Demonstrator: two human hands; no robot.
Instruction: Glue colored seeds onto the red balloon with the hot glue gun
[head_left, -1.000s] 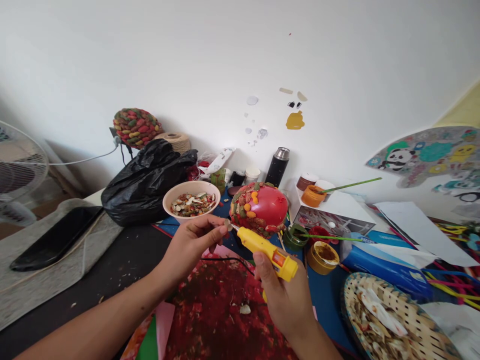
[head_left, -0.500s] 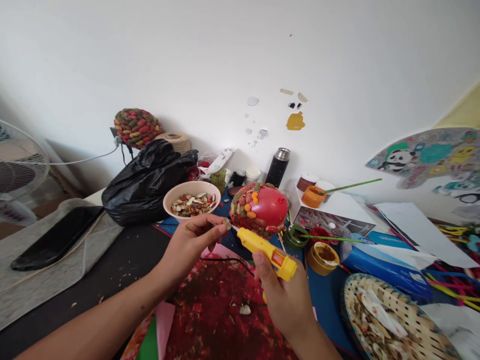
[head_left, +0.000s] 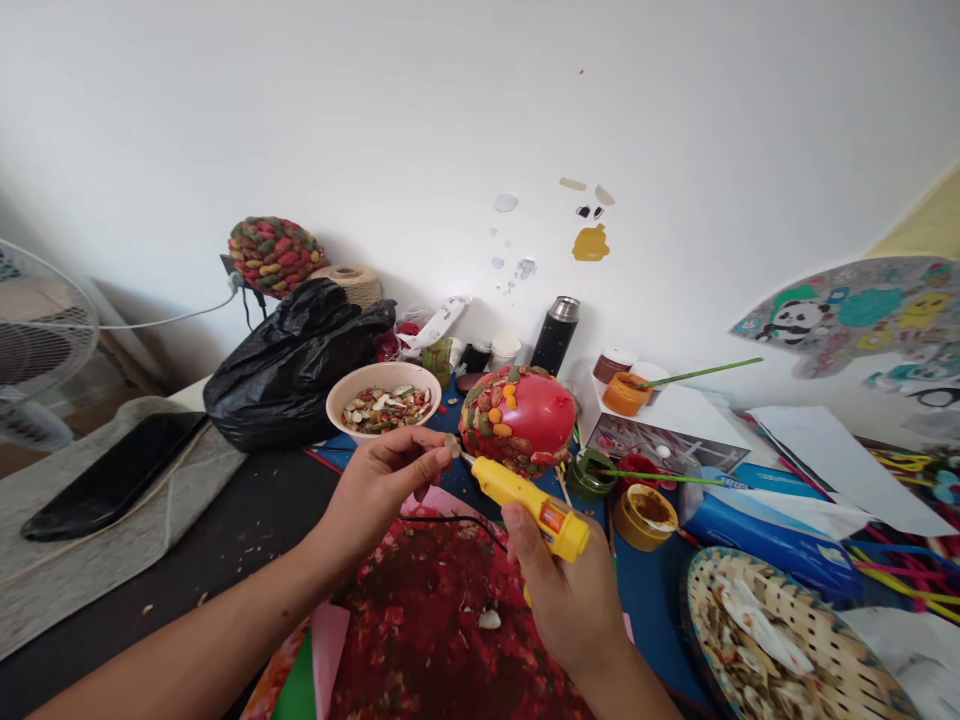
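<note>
My left hand (head_left: pixel 379 488) pinches a small pale seed (head_left: pixel 451 447) between thumb and fingertips. My right hand (head_left: pixel 564 590) grips a yellow glue gun (head_left: pixel 529 505), whose tip touches that seed. Just behind them stands a red balloon (head_left: pixel 534 412) partly covered with coloured seeds. A pink bowl (head_left: pixel 382 397) of mixed seeds sits to the left of the balloon, close above my left hand.
A black plastic bag (head_left: pixel 292 360), a seed-covered ball (head_left: pixel 274 252) and a twine spool are at the back left. Paint pots (head_left: pixel 645 512) with green brushes, a black flask (head_left: pixel 555 333), a blue box and a woven tray (head_left: pixel 780 650) crowd the right. A fan (head_left: pixel 37 330) stands far left.
Almost nothing has changed: both hands hold their positions, with the glue gun shifting only slightly left and down at the seed.
</note>
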